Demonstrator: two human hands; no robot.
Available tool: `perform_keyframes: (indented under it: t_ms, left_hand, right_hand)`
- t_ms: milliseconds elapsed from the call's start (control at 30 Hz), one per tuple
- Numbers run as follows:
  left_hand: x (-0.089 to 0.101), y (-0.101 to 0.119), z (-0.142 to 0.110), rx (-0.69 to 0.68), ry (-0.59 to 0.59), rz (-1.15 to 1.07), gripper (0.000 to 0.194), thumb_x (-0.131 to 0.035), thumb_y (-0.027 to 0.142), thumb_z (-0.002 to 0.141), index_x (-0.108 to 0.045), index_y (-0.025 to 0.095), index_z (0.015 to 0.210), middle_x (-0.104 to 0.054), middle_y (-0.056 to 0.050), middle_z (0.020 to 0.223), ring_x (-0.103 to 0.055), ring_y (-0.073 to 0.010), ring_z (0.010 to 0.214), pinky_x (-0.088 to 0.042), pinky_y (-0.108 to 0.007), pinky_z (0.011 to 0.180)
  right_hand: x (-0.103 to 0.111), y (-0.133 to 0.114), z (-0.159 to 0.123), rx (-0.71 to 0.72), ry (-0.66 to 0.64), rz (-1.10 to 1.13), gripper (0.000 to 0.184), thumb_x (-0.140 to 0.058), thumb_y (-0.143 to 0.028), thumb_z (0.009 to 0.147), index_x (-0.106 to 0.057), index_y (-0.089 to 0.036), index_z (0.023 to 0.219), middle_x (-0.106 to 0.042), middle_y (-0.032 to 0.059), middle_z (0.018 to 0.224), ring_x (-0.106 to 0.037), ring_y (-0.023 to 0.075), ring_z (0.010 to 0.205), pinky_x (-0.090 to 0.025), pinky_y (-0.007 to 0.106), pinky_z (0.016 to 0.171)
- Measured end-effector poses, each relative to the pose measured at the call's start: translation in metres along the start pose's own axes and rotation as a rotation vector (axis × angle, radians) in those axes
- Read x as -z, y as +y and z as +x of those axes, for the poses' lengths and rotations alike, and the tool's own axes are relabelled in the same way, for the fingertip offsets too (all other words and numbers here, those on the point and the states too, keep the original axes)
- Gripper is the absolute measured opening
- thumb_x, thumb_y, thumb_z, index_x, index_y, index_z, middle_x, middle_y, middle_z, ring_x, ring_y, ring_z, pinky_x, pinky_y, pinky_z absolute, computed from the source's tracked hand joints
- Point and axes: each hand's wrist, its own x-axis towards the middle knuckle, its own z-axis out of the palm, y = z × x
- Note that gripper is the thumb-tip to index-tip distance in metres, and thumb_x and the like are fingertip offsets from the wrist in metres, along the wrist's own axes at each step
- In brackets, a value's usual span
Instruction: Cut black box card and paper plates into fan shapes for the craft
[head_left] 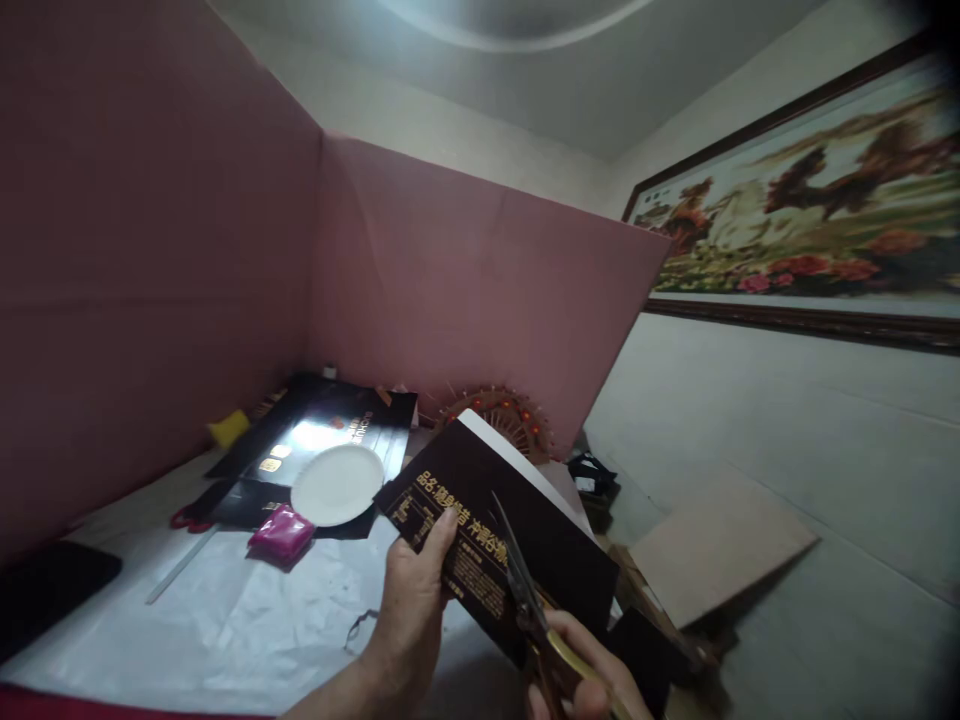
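Pinching flat black cardboard with gold writing (pixel 544 535) in left hand (pixel 416 590), with thumb on top, likely to keep it steady, right of round white plate (pixel 337 484). Gripping gold-handled metal scissors (pixel 529 605) in right hand (pixel 589 665), with dark blade over cardboard.

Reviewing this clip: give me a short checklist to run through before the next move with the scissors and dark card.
1. Left hand grips the dark card: ok, thumb on its printed face.
2. Right hand holds the scissors at the handles: ok.
3. Left thumb clear of the visible blade: ok, a gap shows.
4. Other blade lies beneath the card: cannot tell.
5. White plate and pink packet away from the scissors: ok, both off to the left.
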Motion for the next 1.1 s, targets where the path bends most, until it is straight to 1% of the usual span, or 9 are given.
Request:
perform_keyframes:
  t_ms: [167,300,433,600,733,800,900,1033,1100]
  left_hand:
    - [0.008,0.009,0.001,-0.033,0.085,0.016,0.02,-0.069,0.018,0.076,-0.069,0.013,0.096,-0.075,-0.005,0.078,-0.069,-0.0154,0.065,-0.056,-0.022,0.06]
    - [0.01,0.02,-0.001,-0.063,0.175,0.075,0.01,-0.067,0.014,0.076,-0.071,0.016,0.084,-0.072,-0.002,0.07,-0.066,-0.0128,0.057,-0.053,-0.018,0.053]
    - [0.02,0.025,0.003,-0.09,0.186,0.229,0.006,-0.069,0.023,0.074,-0.071,0.021,0.08,-0.073,-0.002,0.074,-0.069,-0.0188,0.069,-0.057,-0.025,0.063]
    - [0.043,0.027,0.013,-0.323,0.102,0.612,0.043,-0.076,-0.003,0.047,-0.076,0.025,0.08,-0.073,0.002,0.075,-0.067,-0.0168,0.073,-0.052,-0.017,0.073]
    - [0.048,0.027,0.015,-0.416,0.092,0.752,0.04,-0.073,-0.001,0.05,-0.078,0.026,0.078,-0.073,0.002,0.075,-0.066,-0.0188,0.072,-0.052,-0.024,0.085]
    - [0.046,0.028,0.013,-0.435,0.123,0.785,0.035,-0.072,0.002,0.052,-0.077,0.026,0.077,-0.072,0.002,0.072,-0.067,-0.0221,0.081,-0.047,-0.031,0.097]
    - [0.039,0.029,0.01,-0.43,0.161,0.786,0.029,-0.072,0.005,0.055,-0.075,0.026,0.074,-0.073,0.001,0.076,-0.066,-0.0259,0.097,-0.039,-0.036,0.106]
    - [0.029,0.027,0.005,-0.247,0.171,0.579,0.022,-0.072,0.011,0.062,-0.071,0.025,0.078,-0.074,-0.001,0.079,-0.069,-0.0274,0.091,-0.054,-0.037,0.088]
    - [0.028,0.024,0.004,-0.217,0.197,0.485,0.019,-0.07,0.013,0.066,-0.069,0.025,0.08,-0.074,-0.001,0.078,-0.07,-0.0273,0.091,-0.057,-0.035,0.081]
  right_hand:
    - [-0.032,-0.026,-0.005,0.015,0.024,0.05,0.092,-0.05,-0.092,0.055,-0.052,-0.015,0.105,-0.051,-0.0046,0.054,-0.039,0.0055,0.04,-0.03,0.016,0.04]
    - [-0.04,-0.035,-0.004,-0.011,-0.017,0.134,0.088,-0.045,-0.092,0.059,-0.048,-0.017,0.104,-0.051,-0.0049,0.058,-0.042,0.0061,0.041,-0.032,0.015,0.038]
    - [-0.041,-0.034,-0.001,0.01,-0.014,0.134,0.091,-0.049,-0.092,0.055,-0.046,-0.017,0.106,-0.05,-0.0066,0.058,-0.04,0.0048,0.039,-0.031,0.014,0.037]
    - [-0.046,-0.034,0.005,-0.011,0.037,0.136,0.1,-0.057,-0.089,0.049,-0.043,-0.014,0.113,-0.053,-0.0059,0.062,-0.039,0.0038,0.04,-0.03,0.015,0.038]
    - [-0.046,-0.03,0.009,-0.016,0.052,0.142,0.095,-0.063,-0.085,0.051,-0.045,-0.016,0.112,-0.052,-0.0079,0.059,-0.039,0.004,0.039,-0.03,0.016,0.038]
    - [-0.044,-0.028,0.01,-0.027,0.042,0.13,0.094,-0.066,-0.084,0.048,-0.046,-0.016,0.111,-0.053,-0.0077,0.06,-0.04,0.0039,0.041,-0.032,0.015,0.038]
    - [-0.044,-0.028,0.011,-0.031,0.039,0.11,0.093,-0.068,-0.083,0.044,-0.048,-0.017,0.107,-0.054,-0.0078,0.061,-0.041,0.0034,0.041,-0.031,0.014,0.038]
    - [-0.049,-0.026,0.015,0.019,0.063,0.145,0.091,-0.066,-0.085,0.043,-0.049,-0.017,0.1,-0.054,-0.0078,0.058,-0.04,0.0028,0.039,-0.032,0.015,0.038]
    - [-0.051,-0.023,0.017,0.037,0.07,0.153,0.09,-0.065,-0.085,0.043,-0.049,-0.017,0.099,-0.051,-0.0086,0.055,-0.04,0.0031,0.038,-0.031,0.014,0.037]
